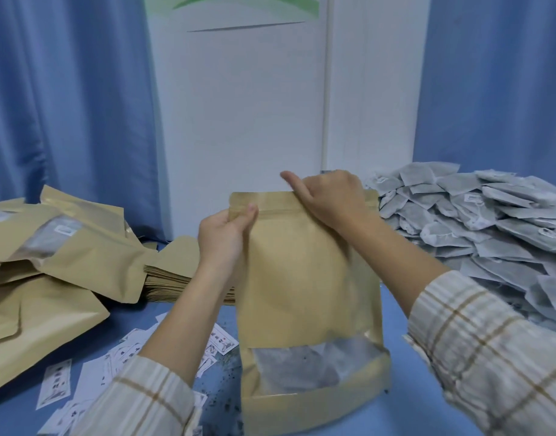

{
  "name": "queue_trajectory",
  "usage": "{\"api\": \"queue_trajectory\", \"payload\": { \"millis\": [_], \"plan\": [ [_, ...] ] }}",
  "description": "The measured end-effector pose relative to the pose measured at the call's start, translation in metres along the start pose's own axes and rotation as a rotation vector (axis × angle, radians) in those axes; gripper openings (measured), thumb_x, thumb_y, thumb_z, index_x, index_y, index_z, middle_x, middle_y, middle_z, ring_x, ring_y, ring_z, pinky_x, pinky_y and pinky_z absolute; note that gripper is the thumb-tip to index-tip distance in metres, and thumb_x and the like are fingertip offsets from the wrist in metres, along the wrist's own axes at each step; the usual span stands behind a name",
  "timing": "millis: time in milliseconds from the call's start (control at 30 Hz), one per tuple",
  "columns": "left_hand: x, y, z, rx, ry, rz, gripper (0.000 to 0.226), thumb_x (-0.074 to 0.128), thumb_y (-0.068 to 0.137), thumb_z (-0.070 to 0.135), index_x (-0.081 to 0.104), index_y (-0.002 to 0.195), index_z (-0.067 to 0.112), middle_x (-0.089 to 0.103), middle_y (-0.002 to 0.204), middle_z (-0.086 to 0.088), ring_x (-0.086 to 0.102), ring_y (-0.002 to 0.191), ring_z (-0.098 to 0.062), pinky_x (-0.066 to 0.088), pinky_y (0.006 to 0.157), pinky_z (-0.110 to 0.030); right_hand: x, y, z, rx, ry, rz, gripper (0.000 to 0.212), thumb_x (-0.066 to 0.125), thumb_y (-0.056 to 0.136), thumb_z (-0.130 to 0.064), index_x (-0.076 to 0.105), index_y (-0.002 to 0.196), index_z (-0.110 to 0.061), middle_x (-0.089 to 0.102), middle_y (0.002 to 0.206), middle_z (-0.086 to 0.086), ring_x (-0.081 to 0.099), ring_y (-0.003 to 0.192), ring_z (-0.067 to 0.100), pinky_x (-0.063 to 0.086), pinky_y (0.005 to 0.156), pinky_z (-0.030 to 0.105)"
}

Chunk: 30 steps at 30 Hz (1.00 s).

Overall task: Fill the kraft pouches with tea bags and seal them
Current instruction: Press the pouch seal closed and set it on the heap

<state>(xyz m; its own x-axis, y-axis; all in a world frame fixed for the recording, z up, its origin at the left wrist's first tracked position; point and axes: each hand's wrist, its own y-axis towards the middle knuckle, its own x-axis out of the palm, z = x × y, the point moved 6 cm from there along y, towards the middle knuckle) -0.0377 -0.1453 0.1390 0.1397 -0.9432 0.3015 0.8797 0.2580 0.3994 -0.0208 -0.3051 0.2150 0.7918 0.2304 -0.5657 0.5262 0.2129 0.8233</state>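
Note:
A kraft pouch [301, 278] stands upright in the middle of the blue table, with grey tea bags showing through its clear window near the bottom. My left hand [223, 237] pinches the pouch's top left corner, thumb on the front at the zip strip. My right hand [330, 199] grips the top edge to the right, fingers curled over the rim and the forefinger stretched out to the left. A big heap of grey tea bags [478, 228] lies at the right.
Filled kraft pouches [50, 262] are piled at the left, with a stack of flat empty pouches [176, 275] behind my left forearm. White printed labels [91, 376] and dark tea crumbs litter the blue table [396, 357]. Blue curtains and a white panel stand behind.

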Motion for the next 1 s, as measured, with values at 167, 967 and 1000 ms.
{"api": "queue_trajectory", "payload": {
  "millis": [167, 967, 1000],
  "plan": [
    [-0.003, -0.004, 0.001, -0.016, 0.011, -0.039, 0.026, 0.066, 0.087, 0.016, 0.061, 0.061, 0.01, 0.061, 0.055, 0.003, 0.055, 0.051, -0.011, 0.043, 0.051, -0.018, 0.002, -0.011, 0.021, 0.075, -0.062, -0.014, 0.059, 0.026, 0.101, -0.044, 0.049, 0.06, -0.008, 0.051, 0.06, 0.013, 0.058, 0.075, 0.035, 0.034, 0.062, 0.034],
    [-0.015, -0.006, -0.003, 0.156, 0.291, 0.247, 0.029, 0.062, 0.089, 0.034, 0.054, 0.066, 0.018, 0.053, 0.064, 0.006, 0.047, 0.059, -0.007, 0.033, 0.048, -0.01, 0.017, -0.004, -0.027, -0.087, -0.031, -0.027, 0.061, 0.027, 0.099, -0.049, 0.065, 0.071, -0.01, 0.06, 0.063, 0.009, 0.059, 0.072, 0.029, 0.029, 0.058, 0.029],
    [-0.017, -0.005, 0.0, 0.167, 0.28, 0.235, 0.028, 0.063, 0.089, 0.034, 0.056, 0.067, 0.017, 0.054, 0.065, 0.006, 0.048, 0.06, -0.006, 0.034, 0.049, -0.009, 0.016, -0.005, -0.015, -0.046, -0.071, -0.02, 0.063, 0.025, 0.099, -0.049, 0.065, 0.07, -0.009, 0.056, 0.06, 0.008, 0.057, 0.07, 0.029, 0.027, 0.056, 0.029]
  ]
}}
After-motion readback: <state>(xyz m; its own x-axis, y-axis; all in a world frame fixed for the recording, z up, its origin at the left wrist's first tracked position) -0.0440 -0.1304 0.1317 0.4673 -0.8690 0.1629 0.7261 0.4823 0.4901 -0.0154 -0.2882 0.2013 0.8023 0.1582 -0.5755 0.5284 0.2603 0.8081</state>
